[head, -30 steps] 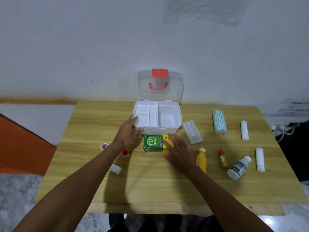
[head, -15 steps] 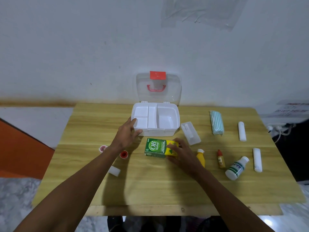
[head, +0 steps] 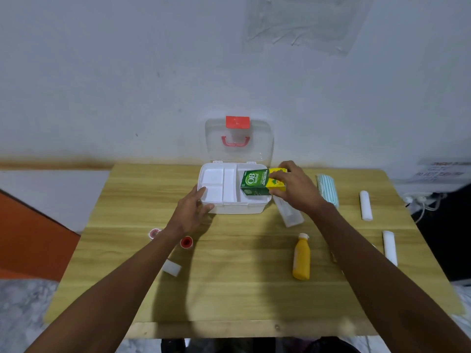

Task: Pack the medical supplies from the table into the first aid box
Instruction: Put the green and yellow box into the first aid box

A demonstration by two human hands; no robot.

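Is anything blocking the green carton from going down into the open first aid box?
Nothing visible. The right hand holds the carton over the large right compartment of the first aid box, its lid raised behind; the left hand grips the front-left corner, clear of it.

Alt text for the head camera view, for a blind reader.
The right hand holds a green and yellow carton over the open white first aid box; the left hand grips the box's near left corner. A yellow bottle and white rolls lie on the wooden table.
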